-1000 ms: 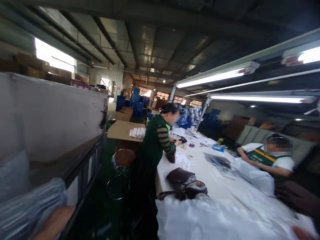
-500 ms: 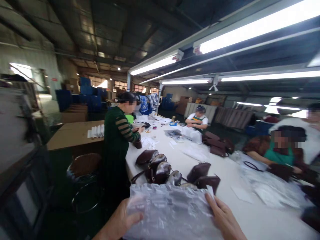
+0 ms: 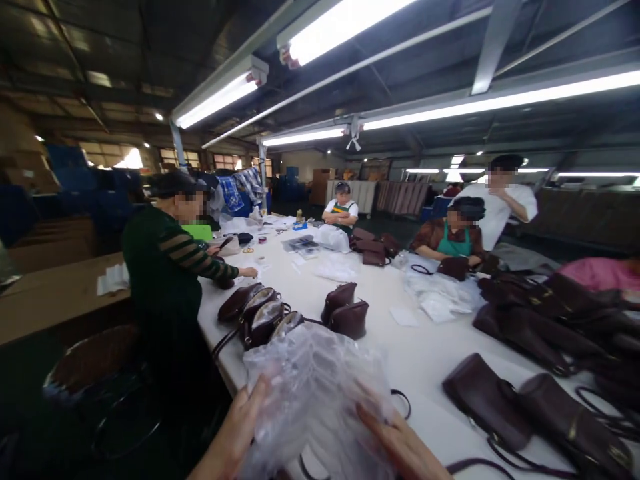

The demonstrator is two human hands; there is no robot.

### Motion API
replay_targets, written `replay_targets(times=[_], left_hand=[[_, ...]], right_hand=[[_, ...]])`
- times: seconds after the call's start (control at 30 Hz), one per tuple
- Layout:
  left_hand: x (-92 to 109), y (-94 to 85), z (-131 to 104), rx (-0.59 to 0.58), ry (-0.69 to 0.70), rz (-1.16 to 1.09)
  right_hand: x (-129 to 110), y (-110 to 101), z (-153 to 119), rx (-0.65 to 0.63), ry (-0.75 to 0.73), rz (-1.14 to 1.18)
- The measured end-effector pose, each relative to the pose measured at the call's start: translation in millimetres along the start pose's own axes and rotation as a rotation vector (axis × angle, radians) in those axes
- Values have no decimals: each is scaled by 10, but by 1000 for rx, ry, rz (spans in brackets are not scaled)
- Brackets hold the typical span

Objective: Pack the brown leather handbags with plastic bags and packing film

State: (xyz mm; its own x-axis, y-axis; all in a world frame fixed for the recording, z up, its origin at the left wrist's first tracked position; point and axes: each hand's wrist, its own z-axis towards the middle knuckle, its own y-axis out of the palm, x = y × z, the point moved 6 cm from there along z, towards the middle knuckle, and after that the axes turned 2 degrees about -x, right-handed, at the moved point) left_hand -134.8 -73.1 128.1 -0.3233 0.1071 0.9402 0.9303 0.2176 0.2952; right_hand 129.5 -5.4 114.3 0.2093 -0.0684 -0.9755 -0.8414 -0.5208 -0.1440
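A crinkled, see-through plastic bag [image 3: 315, 380] hangs between my two hands at the bottom middle of the view. On its left side my left hand [image 3: 245, 420] is closed on the plastic, thumb along the near face. My right hand [image 3: 393, 433] presses on the other side, its fingers blurred and partly behind the film. Just beyond the bag, dark brown handbags [image 3: 260, 317] stand in a row on the white table [image 3: 395, 360], some open with pale stuffing showing. Two more brown bags [image 3: 347, 317] stand side by side to the right of that row. A dark strap shows beneath the plastic.
Brown handbags [image 3: 487, 397] with straps lie at right, near a bigger pile [image 3: 540, 320]. Loose clear plastic [image 3: 440, 293] is heaped on the table. A co-worker in dark green [image 3: 160, 267] stands at left beside a stool [image 3: 97, 360]; several other people are around the table.
My view has swung right, bringing the handbags on the right side into sight. The plastic bag has gone from spread flat to bunched, and my hands have drawn nearer each other.
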Motion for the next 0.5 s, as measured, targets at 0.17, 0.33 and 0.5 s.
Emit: replay_targets(times=[0.17, 0.33, 0.5], left_hand=[[206, 488, 332, -65, 15, 39], [347, 476, 614, -6, -23, 71], [362, 245, 733, 59, -104, 67]], right_hand=[[-92, -388, -43, -72, 62, 419], [200, -821, -14, 8, 179, 580], [284, -892, 132, -47, 142, 608]])
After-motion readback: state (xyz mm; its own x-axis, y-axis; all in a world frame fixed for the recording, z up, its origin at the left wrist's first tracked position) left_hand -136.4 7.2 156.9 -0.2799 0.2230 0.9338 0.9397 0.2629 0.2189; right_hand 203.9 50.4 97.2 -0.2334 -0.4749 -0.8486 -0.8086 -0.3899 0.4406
